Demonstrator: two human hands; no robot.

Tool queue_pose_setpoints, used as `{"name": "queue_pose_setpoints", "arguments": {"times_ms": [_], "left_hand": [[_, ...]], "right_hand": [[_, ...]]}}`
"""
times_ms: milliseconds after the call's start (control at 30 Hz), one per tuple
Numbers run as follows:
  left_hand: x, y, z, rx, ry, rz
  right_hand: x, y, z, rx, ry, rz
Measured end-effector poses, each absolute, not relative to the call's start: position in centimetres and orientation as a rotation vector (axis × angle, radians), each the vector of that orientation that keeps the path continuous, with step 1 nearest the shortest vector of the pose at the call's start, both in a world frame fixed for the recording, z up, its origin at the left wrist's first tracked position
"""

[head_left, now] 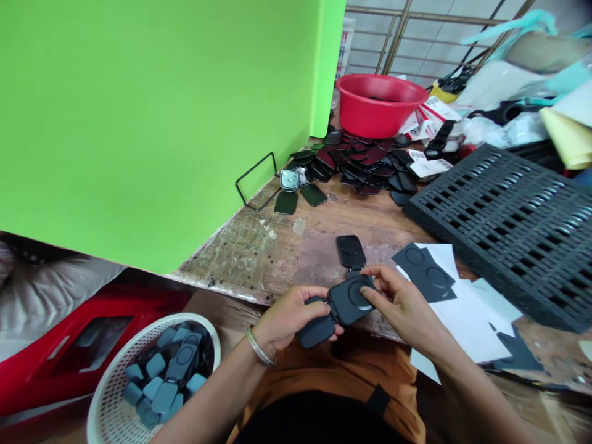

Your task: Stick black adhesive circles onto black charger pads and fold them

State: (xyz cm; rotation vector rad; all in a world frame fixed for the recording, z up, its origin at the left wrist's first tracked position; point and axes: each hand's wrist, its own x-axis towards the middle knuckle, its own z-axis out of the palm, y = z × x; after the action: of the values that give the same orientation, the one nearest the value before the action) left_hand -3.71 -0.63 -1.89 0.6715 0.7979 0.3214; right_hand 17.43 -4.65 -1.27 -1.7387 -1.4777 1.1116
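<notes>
A dark grey folding wireless charger [348,303] with hinged flat panels is held above the table's front edge. My left hand [296,314] is closed round its left panel, thumb on top and fingers underneath. My right hand [393,299] pinches the right side of the square panel, its thumb at the round ring on the face. Just beyond lies a black panel [351,251] with a hinge; whether it joins the held charger I cannot tell. Right of my right hand, a dark sheet with ring shapes [428,271] rests on white papers [457,317].
A green board [152,123] stands at the left beside a black wire frame [256,180]. Black panels [365,160] lie piled before a red basin [382,108]. A slotted black tray [509,228] is at right. Lower left, a white basket [104,382] holds several folded chargers.
</notes>
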Motion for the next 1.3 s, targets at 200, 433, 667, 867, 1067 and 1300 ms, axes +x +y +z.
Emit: {"name": "queue_pose_setpoints", "arguments": {"times_ms": [200,433,667,867,1067,1300], "left_hand": [[-3.7,-0.6,-2.1,0.688,0.809,0.319],[-3.5,-0.7,-2.0,0.693,0.806,0.315],[-3.3,-0.7,-1.7,0.715,0.816,0.306],[-3.3,-0.8,-1.9,0.709,0.803,0.314],[-3.1,-1.1,-1.8,0.704,0.832,0.327],[-2.7,-1.8,-1.5,0.753,0.947,0.425]], "right_hand": [[17.4,-4.6,-0.9,-1.739,-1.48,1.099],[17.4,-4.6,-0.9,-1.753,-1.49,1.091],[17.5,-4.7,-1.3,-1.754,-1.509,1.054],[17.5,-4.8,-1.3,-1.762,-1.551,1.006],[17.0,-5.2,-0.6,-1.807,-1.568,0.957],[15.9,-6.6,-0.7,-1.828,-1.545,0.743]]}}
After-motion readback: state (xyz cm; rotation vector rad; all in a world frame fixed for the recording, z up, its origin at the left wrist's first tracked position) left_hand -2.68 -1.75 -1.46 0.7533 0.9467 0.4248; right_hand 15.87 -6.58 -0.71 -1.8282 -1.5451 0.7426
